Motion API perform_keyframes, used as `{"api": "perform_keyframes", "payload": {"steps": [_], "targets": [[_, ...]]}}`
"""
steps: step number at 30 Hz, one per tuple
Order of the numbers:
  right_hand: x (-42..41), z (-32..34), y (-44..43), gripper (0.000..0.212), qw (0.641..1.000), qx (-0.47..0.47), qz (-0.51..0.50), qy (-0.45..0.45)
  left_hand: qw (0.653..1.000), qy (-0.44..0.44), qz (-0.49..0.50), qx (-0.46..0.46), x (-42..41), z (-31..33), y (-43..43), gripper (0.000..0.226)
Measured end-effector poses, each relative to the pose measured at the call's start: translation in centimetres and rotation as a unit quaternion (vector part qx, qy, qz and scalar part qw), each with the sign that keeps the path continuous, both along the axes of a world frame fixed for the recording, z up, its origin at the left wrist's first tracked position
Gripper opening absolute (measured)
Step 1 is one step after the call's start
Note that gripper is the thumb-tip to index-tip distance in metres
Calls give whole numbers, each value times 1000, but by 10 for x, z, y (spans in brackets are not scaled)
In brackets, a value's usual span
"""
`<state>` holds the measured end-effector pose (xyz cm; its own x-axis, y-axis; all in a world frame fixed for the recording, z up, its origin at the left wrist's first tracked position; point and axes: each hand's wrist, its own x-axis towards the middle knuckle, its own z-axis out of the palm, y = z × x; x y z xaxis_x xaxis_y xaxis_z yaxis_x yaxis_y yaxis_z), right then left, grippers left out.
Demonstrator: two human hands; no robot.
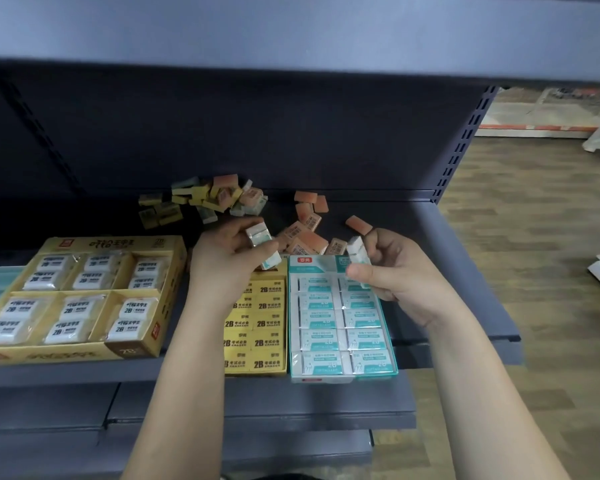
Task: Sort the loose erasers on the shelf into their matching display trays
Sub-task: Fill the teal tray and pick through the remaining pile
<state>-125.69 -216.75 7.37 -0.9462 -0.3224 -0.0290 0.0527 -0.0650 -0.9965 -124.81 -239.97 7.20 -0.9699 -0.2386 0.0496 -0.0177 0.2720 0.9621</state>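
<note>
We see a teal-and-white eraser [358,258] pinched upright in our right hand [395,271], above the back of the teal tray [312,261], where matching erasers lie flat in rows. Our left hand [222,258] grips a pair of like erasers [261,241] over the small yellow tray [257,371]. Loose yellow erasers [191,199] lie heaped at the back of the shelf [465,271], with orange erasers [307,216] scattered beside them. A larger yellow tray [170,289] sits to the left.

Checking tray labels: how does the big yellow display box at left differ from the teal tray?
The yellow display box is wide, with six compartments of plastic-wrapped white erasers; the teal tray is narrow, with sleeved erasers in two columns. The yellow display box is clear of hands; the right hand holds a teal-sleeved eraser over the teal tray's back end. Both sit on the shelf.
</note>
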Motion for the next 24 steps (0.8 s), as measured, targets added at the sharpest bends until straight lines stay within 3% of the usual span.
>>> {"api": "perform_keyframes", "payload": {"steps": [4, 8, 18, 24], "targets": [[3, -1, -4, 41, 1000, 28, -6, 4, 999, -6, -6, 43, 7, -4, -3, 30], [6, -2, -6, 18, 999, 40, 2, -3, 998, 1, -12, 69, 14, -8, -4, 30], [8, -4, -11, 26, 999, 33, -3, -42, 993, 0, 0, 116, 27, -9, -10, 23], [10, -4, -14, 10, 992, 114, -44, -13, 992, -3, -7, 129, 30, -12, -12, 22]]}}
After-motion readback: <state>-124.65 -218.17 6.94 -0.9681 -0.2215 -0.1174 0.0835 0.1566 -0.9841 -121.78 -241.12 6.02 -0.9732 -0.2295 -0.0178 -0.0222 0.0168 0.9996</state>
